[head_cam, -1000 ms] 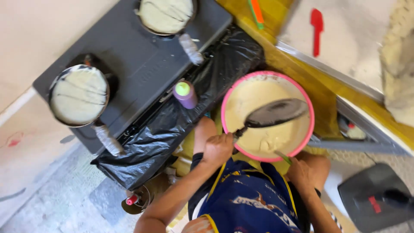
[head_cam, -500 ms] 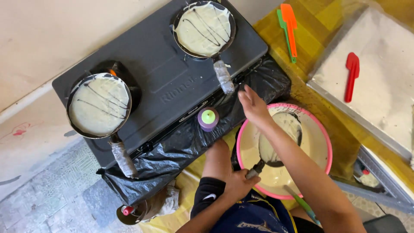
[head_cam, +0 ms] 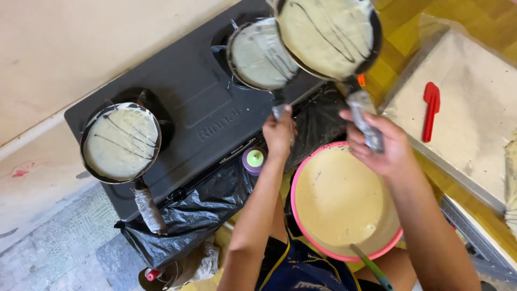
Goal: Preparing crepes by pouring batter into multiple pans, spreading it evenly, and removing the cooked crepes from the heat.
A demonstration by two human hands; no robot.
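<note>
The right hand (head_cam: 385, 143) is closed around the foil-wrapped handle of a small round pan (head_cam: 326, 35), lifted clear of the stove and tipped, its face coated with pale batter streaked in dark lines. The left hand (head_cam: 279, 132) is closed on the handle of a second pan (head_cam: 261, 54) that sits over the back burner of the black two-burner gas stove (head_cam: 199, 116), also spread with streaked batter.

These pans look light and stiff, thin metal with a single stick handle. The wrapped handle is the only safe place to hold, since the rim and base are likely hot. The batter film looks soft, so a steep tilt could let it slide or tear.

A third pan (head_cam: 121, 141) rests on the front burner, its wrapped handle pointing towards the person. Below the raised pan stands a pink-rimmed bowl (head_cam: 344, 202) of cream batter, with a green-handled utensil (head_cam: 371, 267) leaning at its near edge. A purple bottle with a green cap (head_cam: 254, 160) stands just beside the left wrist, close enough to knock. Black plastic sheeting (head_cam: 194, 215) lies under the stove's near edge. To the right, a red spatula (head_cam: 431, 110) lies on a lined tray (head_cam: 468, 134), well apart from the pans.
</note>
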